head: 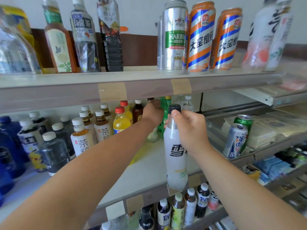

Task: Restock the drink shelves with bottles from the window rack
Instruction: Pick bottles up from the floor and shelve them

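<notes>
The right hand holds the white bottle by its neck, the grip curled round it just under the black cap; the bottle is upright, long axis vertical, cap up, its base at the front edge of the middle shelf; the left hand reaches to the back of that shelf, against a green bottle; its fingers are hidden, so I cannot tell whether that grip is spread or closed.

bright even daylight, soft shadows; edges blurred, wide-angle warped.
</notes>
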Tool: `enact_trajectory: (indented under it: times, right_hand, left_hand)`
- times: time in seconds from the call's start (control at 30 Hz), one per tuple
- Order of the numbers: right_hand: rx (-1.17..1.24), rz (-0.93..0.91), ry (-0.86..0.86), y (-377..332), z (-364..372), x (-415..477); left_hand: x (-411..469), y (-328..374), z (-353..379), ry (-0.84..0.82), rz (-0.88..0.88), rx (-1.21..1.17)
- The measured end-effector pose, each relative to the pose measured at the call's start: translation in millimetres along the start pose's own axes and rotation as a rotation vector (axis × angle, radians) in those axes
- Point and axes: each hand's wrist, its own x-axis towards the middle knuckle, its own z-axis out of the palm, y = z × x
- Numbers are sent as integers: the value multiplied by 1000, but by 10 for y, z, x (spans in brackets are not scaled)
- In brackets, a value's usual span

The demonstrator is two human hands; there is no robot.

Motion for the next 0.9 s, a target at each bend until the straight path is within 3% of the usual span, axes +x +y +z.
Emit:
enact_trajectory:
  times: [0.13, 0.33, 0.53, 0.67, 0.9]
  right_hand:
    - [-43, 47, -15, 59, 105, 117]
    - [-29, 72, -56, 284, 344, 455]
    - [-185, 122, -194, 597, 552, 729]
    - [-173, 151, -206, 790, 607, 873]
    - [-397, 122, -238, 985, 660, 1113]
  left_hand:
    - [-196, -176, -60, -53, 80, -45]
    - [-339, -282, -170, -26, 64, -207]
    - [-277, -299, -219, 108, 87, -218]
    - [-173, -364, -259, 112, 95, -203]
    - [-312, -346, -325, 160, 129, -299]
